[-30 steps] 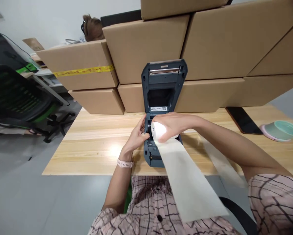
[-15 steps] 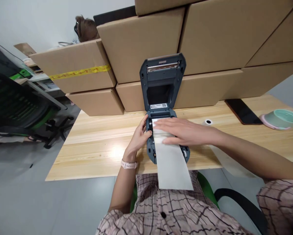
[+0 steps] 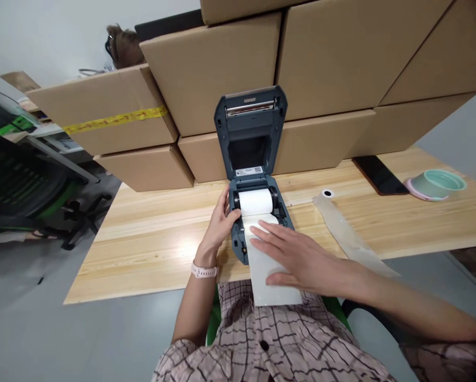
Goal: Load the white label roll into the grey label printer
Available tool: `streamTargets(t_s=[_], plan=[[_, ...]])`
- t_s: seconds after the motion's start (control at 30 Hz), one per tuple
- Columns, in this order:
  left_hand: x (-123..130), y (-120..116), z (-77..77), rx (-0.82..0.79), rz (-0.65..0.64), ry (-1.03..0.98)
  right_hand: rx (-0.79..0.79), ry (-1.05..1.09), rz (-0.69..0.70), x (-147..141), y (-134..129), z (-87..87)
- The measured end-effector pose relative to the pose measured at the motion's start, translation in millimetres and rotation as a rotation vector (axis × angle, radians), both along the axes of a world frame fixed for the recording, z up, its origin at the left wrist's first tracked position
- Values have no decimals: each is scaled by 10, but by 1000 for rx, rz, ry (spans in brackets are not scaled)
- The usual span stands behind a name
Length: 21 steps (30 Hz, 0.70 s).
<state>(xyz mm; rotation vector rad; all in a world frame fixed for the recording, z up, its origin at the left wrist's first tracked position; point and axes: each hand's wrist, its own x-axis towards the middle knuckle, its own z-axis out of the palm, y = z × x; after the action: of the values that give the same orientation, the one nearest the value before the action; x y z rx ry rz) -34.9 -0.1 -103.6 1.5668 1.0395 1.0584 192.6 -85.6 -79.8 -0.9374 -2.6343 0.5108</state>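
Observation:
A dark grey label printer (image 3: pixel 238 246) sits on the wooden table with its lid (image 3: pixel 250 124) raised. Inside it, a white label roll (image 3: pixel 255 202) is held between black holders. A label strip (image 3: pixel 264 278) runs from the roll over the printer's front and hangs past the table edge. My left hand (image 3: pixel 220 225) grips the printer's left side, thumb over the rim and fingers along the outer wall. Lying flat across the strip, my right hand (image 3: pixel 297 257) has its fingers stretched out and hides part of the printer's right front.
Cardboard boxes (image 3: pixel 218 69) are stacked behind the printer. To the right lie a small roll core (image 3: pixel 327 193) with a trailing backing strip (image 3: pixel 349 236), a phone (image 3: pixel 380 175) and a green cup (image 3: pixel 440 183). A black chair (image 3: pixel 27 185) and another person's head (image 3: pixel 126 46) appear at left.
My right hand has slid from the roll down the strip toward me, uncovering the roll. My left hand stays on the printer's side. The whole view has shifted slightly.

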Motion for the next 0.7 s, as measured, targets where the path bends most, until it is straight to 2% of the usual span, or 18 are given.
streamTargets(t_s=[0.07, 0.1, 0.13, 0.23, 0.3, 0.37, 0.43, 0.47, 0.5, 0.6, 0.67, 0.7], plan=[[56, -136, 61, 110, 78, 122, 58, 18, -60, -99, -142, -83], [82, -220, 100, 190, 84, 203, 81, 24, -88, -121, -206, -96], [106, -308, 139, 263, 31, 286, 93, 26, -99, -115, -257, -81], [152, -560, 224, 420, -209, 548, 22, 81, -30, 79, -280, 164], [167, -699, 230, 504, -249, 679, -29, 218, -51, 294, -136, 439], [174, -823, 202, 585, -213, 749, 78, 431, -246, 485, 170, 703], [179, -952, 164, 650, -184, 780, 221, 619, -470, 596, 630, 896], [180, -1021, 147, 670, -174, 789, 247, 712, -535, 614, 901, 962], [182, -1091, 133, 684, -167, 796, 209, 770, -550, 607, 1183, 1011], [189, -1280, 104, 706, -140, 811, -81, 804, -508, 466, 1942, 1097], [190, -1357, 95, 707, -126, 819, -219, 804, -386, 317, 2226, 1134], [190, -1377, 94, 705, -127, 821, -248, 809, -343, 246, 2274, 1150]])
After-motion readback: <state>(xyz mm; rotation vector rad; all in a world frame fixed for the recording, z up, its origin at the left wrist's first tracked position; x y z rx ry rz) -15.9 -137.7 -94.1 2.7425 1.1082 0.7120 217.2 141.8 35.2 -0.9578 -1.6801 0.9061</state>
